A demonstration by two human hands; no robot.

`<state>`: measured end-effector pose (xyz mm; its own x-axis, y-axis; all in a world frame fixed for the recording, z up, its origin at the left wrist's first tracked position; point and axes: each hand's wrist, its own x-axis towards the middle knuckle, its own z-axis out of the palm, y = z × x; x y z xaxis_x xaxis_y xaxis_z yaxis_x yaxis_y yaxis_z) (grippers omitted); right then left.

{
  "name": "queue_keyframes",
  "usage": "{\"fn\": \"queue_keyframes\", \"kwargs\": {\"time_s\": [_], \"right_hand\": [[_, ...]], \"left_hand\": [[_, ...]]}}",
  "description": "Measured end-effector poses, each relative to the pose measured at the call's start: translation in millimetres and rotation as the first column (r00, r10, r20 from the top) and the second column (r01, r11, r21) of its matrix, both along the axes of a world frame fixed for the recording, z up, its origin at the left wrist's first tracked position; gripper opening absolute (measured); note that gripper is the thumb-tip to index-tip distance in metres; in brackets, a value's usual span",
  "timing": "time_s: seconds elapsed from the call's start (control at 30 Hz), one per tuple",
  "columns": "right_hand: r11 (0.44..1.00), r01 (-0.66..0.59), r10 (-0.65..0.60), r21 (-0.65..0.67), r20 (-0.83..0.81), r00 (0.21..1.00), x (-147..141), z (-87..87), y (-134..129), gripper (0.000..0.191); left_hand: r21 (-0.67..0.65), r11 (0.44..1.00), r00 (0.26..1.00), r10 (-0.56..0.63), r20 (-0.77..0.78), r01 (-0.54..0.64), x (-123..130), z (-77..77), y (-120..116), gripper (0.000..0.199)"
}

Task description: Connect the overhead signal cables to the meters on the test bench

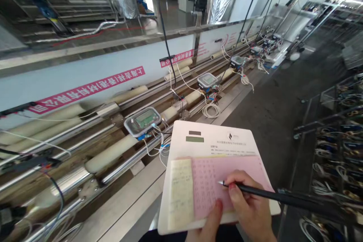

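Note:
A white board (181,132) with a small calculator display lies tilted over my lap. On it rest a pink sheet (224,170) with columns of handwritten figures and a yellowish note (180,193) at its left. My right hand (249,204) is closed around a black pen (263,192), its tip over the pink sheet. My left hand (208,223) grips the lower edge of the board, thumb on top of the pink sheet; its other fingers are hidden beneath.
Left of the board runs a metal-railed bench (127,196) with pipes and meters with displays (143,121) (207,80), plus coiled white cables (211,110). Racks holding cabled parts (340,140) stand at the right. Black cables hang from above.

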<state>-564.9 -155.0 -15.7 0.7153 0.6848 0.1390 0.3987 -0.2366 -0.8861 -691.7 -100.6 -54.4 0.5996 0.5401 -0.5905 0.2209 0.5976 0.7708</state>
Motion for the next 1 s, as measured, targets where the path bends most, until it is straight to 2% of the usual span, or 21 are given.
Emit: {"fn": "queue_keyframes", "kwargs": {"time_s": [0.17,0.4,0.6,0.77,1.0], "right_hand": [[0.999,-0.035,0.035,0.015,0.025,0.999,36,4.7,-11,0.013],[0.997,-0.076,0.076,-0.006,0.008,0.997,86,8.2,-48,0.013],[0.997,-0.069,0.069,0.027,0.011,0.998,121,4.7,-85,0.013],[0.997,-0.07,0.069,0.043,0.019,0.997,146,2.9,-114,0.012],[0.996,-0.014,0.013,0.083,0.018,1.0,173,4.2,-147,0.013]], "left_hand": [[0.063,0.998,0.999,0.01,0.042,-0.012,31,-5.4,-18,0.029],[0.141,0.99,0.998,0.012,0.058,-0.02,81,-2.3,-58,0.03],[0.04,0.999,1.0,0.028,-0.002,-0.028,121,6.3,-87,0.039],[0.062,0.998,0.998,0.033,-0.05,-0.03,145,6.3,-115,0.044],[0.079,0.997,0.999,0.007,0.049,-0.011,183,12.4,-145,0.04]]}}
